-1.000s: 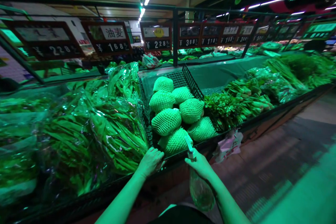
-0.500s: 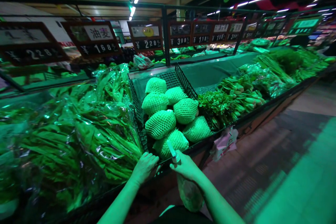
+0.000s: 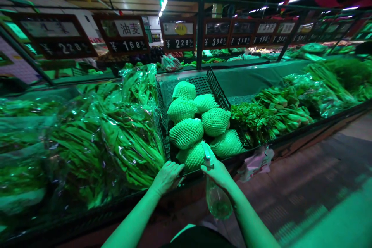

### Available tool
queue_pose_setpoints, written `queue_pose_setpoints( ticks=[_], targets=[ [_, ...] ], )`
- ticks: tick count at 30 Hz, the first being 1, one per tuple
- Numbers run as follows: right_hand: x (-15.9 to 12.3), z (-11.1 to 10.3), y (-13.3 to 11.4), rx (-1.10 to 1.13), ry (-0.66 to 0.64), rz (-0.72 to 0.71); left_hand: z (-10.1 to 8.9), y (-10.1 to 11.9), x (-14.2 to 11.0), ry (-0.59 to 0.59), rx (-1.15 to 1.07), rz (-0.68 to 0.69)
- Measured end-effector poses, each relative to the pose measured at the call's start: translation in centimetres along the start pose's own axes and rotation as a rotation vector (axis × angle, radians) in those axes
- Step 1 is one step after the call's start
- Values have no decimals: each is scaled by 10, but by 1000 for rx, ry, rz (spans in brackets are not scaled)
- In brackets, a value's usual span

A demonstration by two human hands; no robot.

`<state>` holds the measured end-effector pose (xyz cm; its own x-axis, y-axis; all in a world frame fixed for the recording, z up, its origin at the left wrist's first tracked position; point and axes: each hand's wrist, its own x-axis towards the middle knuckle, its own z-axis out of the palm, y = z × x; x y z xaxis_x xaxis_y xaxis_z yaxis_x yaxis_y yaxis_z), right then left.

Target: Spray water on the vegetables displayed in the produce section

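My right hand (image 3: pixel 218 171) is closed round the neck of a clear spray bottle (image 3: pixel 216 201), whose nozzle points up toward the produce. My left hand (image 3: pixel 168 176) rests with curled fingers on the front rim of the display stand (image 3: pixel 186 180), just below a black plastic crate (image 3: pixel 213 85). That crate holds several round produce items wrapped in foam netting (image 3: pixel 186 132). To the left of my left hand lie bundles of long leafy greens in clear plastic (image 3: pixel 128 139).
Loose leafy vegetables (image 3: pixel 270 114) lie to the right of the crate. Price signs (image 3: pixel 124 37) hang on a rail above the stand. A pale plastic bag (image 3: pixel 257 161) hangs off the stand's front edge. The aisle floor (image 3: pixel 319 193) runs along the right.
The view has swung slightly between frames. My right hand with the spray bottle has risen a little toward the netted produce. My left hand stays on the stand's edge.
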<state>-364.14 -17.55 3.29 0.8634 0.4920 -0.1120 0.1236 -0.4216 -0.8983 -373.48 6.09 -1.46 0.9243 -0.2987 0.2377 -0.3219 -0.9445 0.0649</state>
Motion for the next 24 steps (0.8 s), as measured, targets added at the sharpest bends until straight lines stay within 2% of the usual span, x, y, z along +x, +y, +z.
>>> queue_pose_setpoints(
  ticks=[6, 9, 13, 19, 22, 24],
  targets=[
    [17, 35, -40, 18, -158, -110, 5, -4, -2, 53, -106, 7],
    [28, 44, -63, -12, -199, -144, 11, -6, -3, 69, -130, -6],
    [43, 38, -78, -67, -150, -147, 12, -7, -4, 77, -142, -13],
    [71, 11, -62, -58, 9, -86, -1, -5, -5, 36, -148, 23],
    [84, 11, -60, -12, 37, -81, -2, -4, -6, 45, -153, 28],
    [90, 17, -68, 14, 44, -93, -1, -5, -6, 57, -175, 21]
  ],
)
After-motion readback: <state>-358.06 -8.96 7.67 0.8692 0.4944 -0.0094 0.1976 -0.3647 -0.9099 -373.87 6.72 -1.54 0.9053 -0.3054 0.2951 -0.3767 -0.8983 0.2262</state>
